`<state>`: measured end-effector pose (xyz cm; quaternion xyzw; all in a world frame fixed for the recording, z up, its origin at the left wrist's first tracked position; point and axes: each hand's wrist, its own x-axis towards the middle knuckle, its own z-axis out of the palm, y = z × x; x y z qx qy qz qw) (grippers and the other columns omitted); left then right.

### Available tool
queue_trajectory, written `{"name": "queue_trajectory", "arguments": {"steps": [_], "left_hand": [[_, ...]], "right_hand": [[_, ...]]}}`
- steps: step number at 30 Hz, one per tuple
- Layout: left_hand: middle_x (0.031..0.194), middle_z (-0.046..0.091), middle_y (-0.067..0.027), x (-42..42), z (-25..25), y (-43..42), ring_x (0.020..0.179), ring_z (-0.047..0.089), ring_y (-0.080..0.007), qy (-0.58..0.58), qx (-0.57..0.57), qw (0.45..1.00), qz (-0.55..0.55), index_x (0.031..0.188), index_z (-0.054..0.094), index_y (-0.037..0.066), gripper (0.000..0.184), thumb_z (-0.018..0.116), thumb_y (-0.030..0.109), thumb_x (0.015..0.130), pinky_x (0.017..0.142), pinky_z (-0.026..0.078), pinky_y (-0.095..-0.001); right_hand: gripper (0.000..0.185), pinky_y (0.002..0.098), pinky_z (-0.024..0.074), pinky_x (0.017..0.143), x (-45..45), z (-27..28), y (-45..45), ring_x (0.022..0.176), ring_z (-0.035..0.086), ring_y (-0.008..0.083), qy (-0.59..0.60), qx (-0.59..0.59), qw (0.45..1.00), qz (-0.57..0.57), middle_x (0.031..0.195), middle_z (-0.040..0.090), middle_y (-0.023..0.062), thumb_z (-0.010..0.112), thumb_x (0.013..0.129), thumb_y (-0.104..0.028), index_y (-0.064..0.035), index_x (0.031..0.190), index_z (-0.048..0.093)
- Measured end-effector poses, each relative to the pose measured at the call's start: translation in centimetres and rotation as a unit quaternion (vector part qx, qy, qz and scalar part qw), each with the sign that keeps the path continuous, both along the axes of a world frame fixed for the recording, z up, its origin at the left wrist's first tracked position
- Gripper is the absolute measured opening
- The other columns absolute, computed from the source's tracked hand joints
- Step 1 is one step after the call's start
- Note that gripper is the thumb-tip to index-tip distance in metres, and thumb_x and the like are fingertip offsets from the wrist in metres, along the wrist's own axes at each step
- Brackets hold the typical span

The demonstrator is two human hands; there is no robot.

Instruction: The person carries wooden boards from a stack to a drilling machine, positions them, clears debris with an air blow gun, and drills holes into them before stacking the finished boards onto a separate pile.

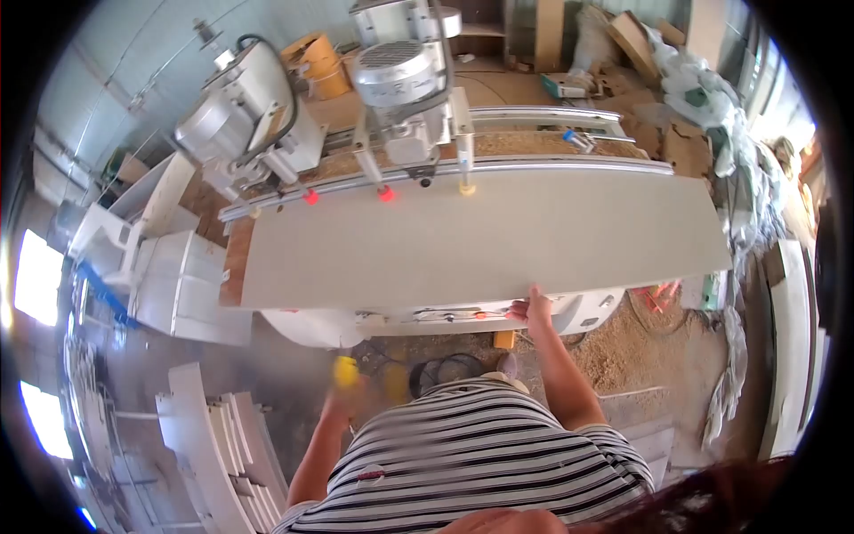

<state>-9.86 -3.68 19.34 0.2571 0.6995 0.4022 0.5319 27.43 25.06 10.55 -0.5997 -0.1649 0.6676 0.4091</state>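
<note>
A long grey panel (480,236) lies flat across the machine bed, its near edge facing me. My right hand (536,311) is closed on that edge, thumb on top and fingers at the underside. Lower on the left, apart from the panel, my left hand (345,396) is closed around a yellow hand tool (345,370). A thin tip seems to point from the tool towards the panel; blur hides its exact kind. Red-tipped and yellow-tipped posts (386,194) stand above the panel's far side.
Two motor heads (396,76) rise behind the panel, beside a metal rail (569,166). Stacked boards (213,445) stand at lower left. Sawdust (623,347) covers the floor at right, near crumpled plastic sheeting (738,169). An orange bucket (325,76) sits at the back.
</note>
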Motion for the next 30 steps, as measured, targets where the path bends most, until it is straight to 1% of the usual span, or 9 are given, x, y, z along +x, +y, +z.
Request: {"name": "queue_trajectory", "arguments": {"steps": [3,6,13,17,20,23,25,26,30], "left_hand": [[0.081,0.058,0.0025,1.3,3.4,3.3,0.068,0.049,-0.0040,-0.134,-0.020,0.977,0.165,0.099,0.060,0.006,0.022,0.063,0.018,0.081,0.060,0.042,-0.0222],[0.087,0.061,-0.0018,2.0,-0.6,4.1,0.077,0.054,-0.0107,0.000,-0.027,0.964,-0.263,0.103,0.058,0.002,0.033,0.065,0.020,0.076,0.070,0.045,-0.0264],[0.085,0.058,-0.0004,7.7,4.7,10.6,0.075,0.053,-0.0085,0.016,-0.046,0.946,-0.321,0.104,0.056,0.002,0.029,0.061,0.017,0.080,0.067,0.044,-0.0240],[0.086,0.048,0.0002,8.6,2.2,10.8,0.080,0.049,-0.0104,-0.034,-0.053,0.998,-0.014,0.101,0.051,0.011,0.017,0.057,0.018,0.086,0.071,0.048,-0.0302],[0.092,0.047,-0.0024,9.3,1.0,11.6,0.085,0.048,-0.0138,-0.103,-0.057,0.984,0.135,0.099,0.048,0.012,0.016,0.055,0.020,0.087,0.071,0.050,-0.0359],[0.093,0.056,-0.0026,7.8,-4.6,12.6,0.088,0.053,-0.0147,-0.161,-0.015,0.969,0.186,0.099,0.051,0.013,0.018,0.056,0.028,0.088,0.074,0.051,-0.0411],[0.093,0.057,-0.0027,8.4,-6.5,14.2,0.088,0.054,-0.0156,-0.203,-0.003,0.948,0.244,0.098,0.052,0.013,0.018,0.057,0.026,0.087,0.074,0.051,-0.0421],[0.094,0.057,-0.0032,9.2,-6.9,15.5,0.089,0.053,-0.0159,-0.203,0.005,0.939,0.277,0.097,0.052,0.013,0.017,0.058,0.026,0.087,0.074,0.051,-0.0426],[0.081,0.050,-0.0024,12.4,-6.9,19.9,0.075,0.052,-0.0127,-0.201,0.000,0.898,0.391,0.093,0.051,0.012,0.010,0.056,0.019,0.087,0.064,0.053,-0.0387]], "right_hand": [[0.044,0.0386,0.0560,0.053,0.8,-0.3,0.0,0.059,0.061,0.0247,0.005,-0.007,1.000,0.014,0.074,0.058,0.0170,0.043,0.090,-0.041,0.0031,0.094,0.044],[0.040,0.0378,0.0548,0.056,2.2,-1.4,0.5,0.065,0.062,0.0237,0.015,-0.027,0.999,0.035,0.080,0.059,0.0152,0.047,0.090,-0.038,0.0008,0.099,0.044],[0.031,0.0274,0.0470,0.045,15.6,-2.3,4.1,0.058,0.052,0.0143,-0.192,0.037,0.971,-0.134,0.075,0.051,0.0054,0.063,0.082,-0.026,-0.0020,0.097,0.052],[0.024,0.0285,0.0427,0.041,31.8,-9.8,9.6,0.050,0.051,0.0130,-0.468,0.098,0.816,-0.325,0.061,0.054,0.0051,0.068,0.078,-0.022,-0.0009,0.078,0.056],[0.033,0.0301,0.0447,0.040,37.3,-4.9,11.2,0.048,0.053,0.0153,-0.260,0.004,0.939,-0.224,0.065,0.057,0.0053,0.064,0.078,-0.029,-0.0019,0.095,0.057],[0.025,0.0293,0.0397,0.042,37.4,-0.6,12.0,0.054,0.049,0.0148,-0.284,0.037,0.919,-0.270,0.076,0.056,0.0019,0.065,0.078,-0.021,-0.0058,0.096,0.055],[0.028,0.0343,0.0435,0.050,50.0,-14.8,16.0,0.069,0.052,0.0172,-0.415,0.057,0.862,-0.286,0.088,0.059,0.0023,0.067,0.076,-0.016,-0.0113,0.102,0.057],[0.035,0.0336,0.0466,0.068,50.1,-12.3,15.0,0.086,0.055,0.0198,-0.216,0.023,0.934,-0.282,0.098,0.060,0.0027,0.063,0.076,-0.034,-0.0091,0.101,0.058],[0.020,0.0381,0.0484,0.055,49.1,-6.1,13.1,0.071,0.055,0.0244,0.019,0.129,0.956,-0.261,0.089,0.059,0.0089,0.061,0.075,-0.013,-0.0039,0.092,0.059]]}}
